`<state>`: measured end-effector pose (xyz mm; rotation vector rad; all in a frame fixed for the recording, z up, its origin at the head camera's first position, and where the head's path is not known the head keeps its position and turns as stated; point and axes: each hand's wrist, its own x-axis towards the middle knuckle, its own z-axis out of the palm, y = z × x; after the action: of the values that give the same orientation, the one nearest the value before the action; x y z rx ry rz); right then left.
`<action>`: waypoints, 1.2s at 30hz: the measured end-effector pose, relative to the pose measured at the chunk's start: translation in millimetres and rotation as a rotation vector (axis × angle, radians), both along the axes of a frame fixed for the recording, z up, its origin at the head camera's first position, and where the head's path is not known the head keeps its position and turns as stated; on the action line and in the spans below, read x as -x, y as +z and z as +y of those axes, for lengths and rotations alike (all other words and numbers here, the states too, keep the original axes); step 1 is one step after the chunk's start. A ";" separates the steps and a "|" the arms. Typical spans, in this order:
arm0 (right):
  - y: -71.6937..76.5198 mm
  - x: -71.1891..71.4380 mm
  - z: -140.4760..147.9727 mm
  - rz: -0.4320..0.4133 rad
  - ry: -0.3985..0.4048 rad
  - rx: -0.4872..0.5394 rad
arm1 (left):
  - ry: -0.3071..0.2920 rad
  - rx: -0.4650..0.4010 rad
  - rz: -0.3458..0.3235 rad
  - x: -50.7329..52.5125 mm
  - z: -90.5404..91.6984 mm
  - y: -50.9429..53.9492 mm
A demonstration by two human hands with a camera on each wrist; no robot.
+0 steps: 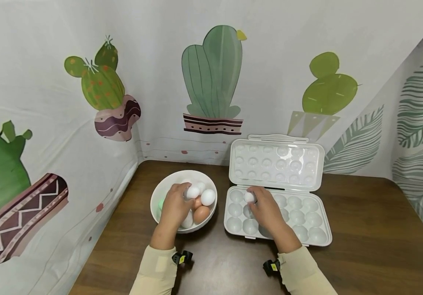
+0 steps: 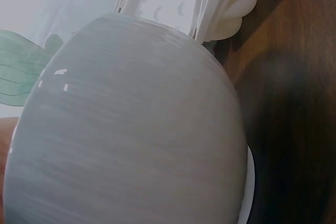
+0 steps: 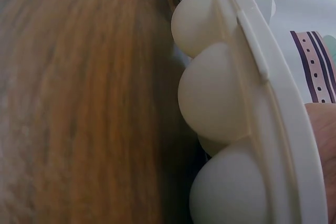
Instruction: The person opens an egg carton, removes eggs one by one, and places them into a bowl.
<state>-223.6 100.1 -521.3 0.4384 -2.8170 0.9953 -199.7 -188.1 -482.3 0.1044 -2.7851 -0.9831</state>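
Note:
In the head view, my left hand (image 1: 174, 207) is inside the white bowl (image 1: 154, 192), with fingers and thumb about a white egg (image 1: 193, 192). Around it in the bowl lie another white egg (image 1: 208, 197), a brown egg (image 1: 201, 214) and a partly hidden light green one (image 1: 161, 203). My right hand (image 1: 267, 208) pinches a white egg (image 1: 249, 197) at the back row of the egg box (image 1: 324, 241), near its left end. That hand covers several of the cups. The bowl's outer wall (image 2: 126, 119) fills most of the left wrist view.
The box's clear-white lid (image 1: 276, 164) stands raised against the cactus-printed cloth (image 1: 160, 102) behind. Both containers rest on a dark wooden table (image 1: 366, 229). In the right wrist view, the rounded undersides of the box's cups (image 3: 212, 90) stand beside the wood.

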 end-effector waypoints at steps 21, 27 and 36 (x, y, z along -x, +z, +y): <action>16.0 -10.9 3.5 0.069 0.015 0.071 | 0.015 -0.113 0.031 -8.6 12.3 16.8; 28.8 -18.5 1.7 0.112 0.034 0.097 | -0.048 -0.163 0.116 -15.4 25.2 24.3; 45.4 -29.6 -2.4 0.129 0.066 0.120 | -0.201 -0.189 0.221 -21.1 49.5 25.0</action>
<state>-194.0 97.7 -475.9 0.5632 -2.6287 1.0993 -178.6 -138.6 -457.2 -0.2486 -2.5335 -1.2227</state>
